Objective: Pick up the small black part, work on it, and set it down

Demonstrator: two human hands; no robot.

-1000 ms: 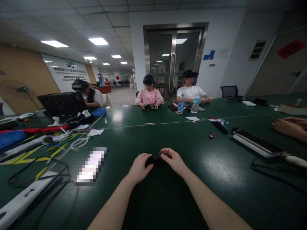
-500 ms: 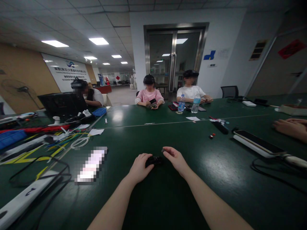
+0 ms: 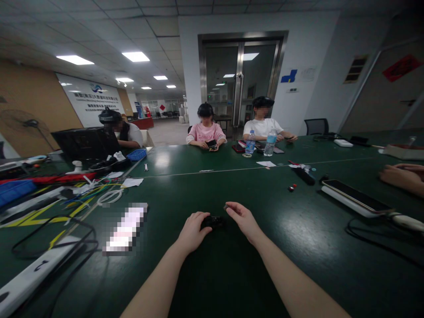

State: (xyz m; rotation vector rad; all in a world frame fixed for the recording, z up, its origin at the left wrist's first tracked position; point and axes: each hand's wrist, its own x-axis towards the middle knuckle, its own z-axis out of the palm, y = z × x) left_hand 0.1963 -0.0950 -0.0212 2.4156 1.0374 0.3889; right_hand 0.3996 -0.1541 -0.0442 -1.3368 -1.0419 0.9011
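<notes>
Small black gadget (image 3: pixel 214 221) sits on the dark green counter (image 3: pixel 298 229). The fingers (image 3: pixel 198 217) of the left hand (image 3: pixel 192 232) curl over its near end and grip it. The right hand (image 3: pixel 243 218) is just to the right of the gadget and does not touch it. Its thumb and first finger are pinched on a tiny dark bit (image 3: pixel 225 206).

Far right of the fingers, a phone (image 3: pixel 359 197) lies on a white power strip (image 3: pixel 344 202). Another person's hand (image 3: pixel 399 176) rests past it. Left of the fingers are a long white bar (image 3: pixel 29 276) and a pile of coloured wires (image 3: pixel 82 198).

Far beyond the fingers, two water bottles (image 3: pixel 270 142) stand near three people (image 3: pixel 206 132) sitting at the counter. A glass door (image 3: pixel 241 84) is behind them, and bright lights (image 3: pixel 135 56) shine in the ceiling.

One second ago the right hand was on the gadget too. Now it has lifted a little away.
</notes>
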